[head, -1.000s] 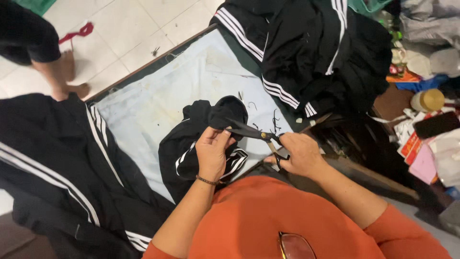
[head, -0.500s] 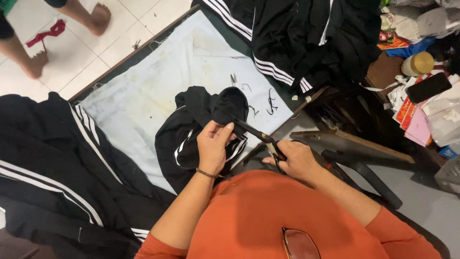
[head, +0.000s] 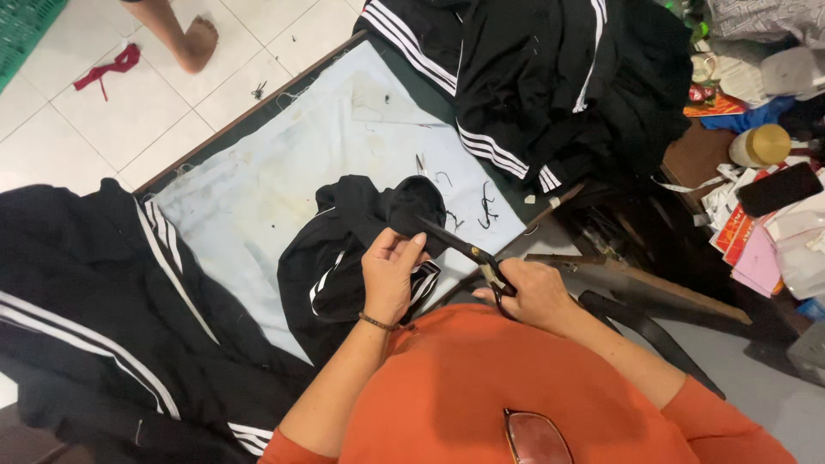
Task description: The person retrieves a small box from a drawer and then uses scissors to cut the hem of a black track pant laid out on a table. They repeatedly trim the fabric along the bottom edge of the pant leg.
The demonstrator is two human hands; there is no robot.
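Left hand (head: 391,279) fingers clamp the black garment (head: 361,232) while right hand (head: 533,296) fingers grip scissors (head: 460,247) over the counter (head: 258,189)

White tiled floor (head: 103,129) fills the upper left; a pale cloth-covered worktop (head: 284,180) runs diagonally; a green crate (head: 21,30) sits in the corner.

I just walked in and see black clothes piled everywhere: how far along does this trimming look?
Done, seemingly: cut thread bits lie on the pale cloth-covered table, and a striped pile sits at its far end. In hand: the left hand holds a black striped garment while the right hand works scissors at its edge. Possibly left: another striped pile at the left; which pile is finished cannot be told.
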